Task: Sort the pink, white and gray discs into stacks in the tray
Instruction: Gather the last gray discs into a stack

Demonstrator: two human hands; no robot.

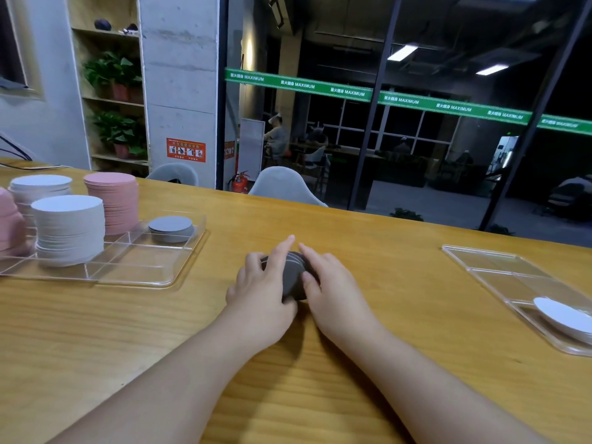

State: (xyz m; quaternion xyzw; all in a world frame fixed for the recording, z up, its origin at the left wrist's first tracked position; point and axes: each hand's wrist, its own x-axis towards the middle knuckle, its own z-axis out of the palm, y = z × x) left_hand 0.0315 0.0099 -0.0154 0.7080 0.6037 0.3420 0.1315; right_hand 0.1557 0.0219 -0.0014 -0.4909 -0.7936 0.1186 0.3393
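A small bundle of gray discs (292, 277) stands on edge at the middle of the wooden table. My left hand (261, 283) grips it from the left and my right hand (330, 280) from the right. To the left lies a clear divided tray (153, 274). In it stand a tall white stack (69, 230), a second white stack (40, 187) behind it, a tall pink stack (112, 203), and a low gray stack (171, 228) in the far right compartment. More pink discs (9, 225) show at the left edge.
A second clear tray (499, 267) lies at the right, with a few white discs (563, 318) in its near compartment. Grey chairs (285, 184) stand behind the table's far edge. Black cables (19, 165) run along the far left corner.
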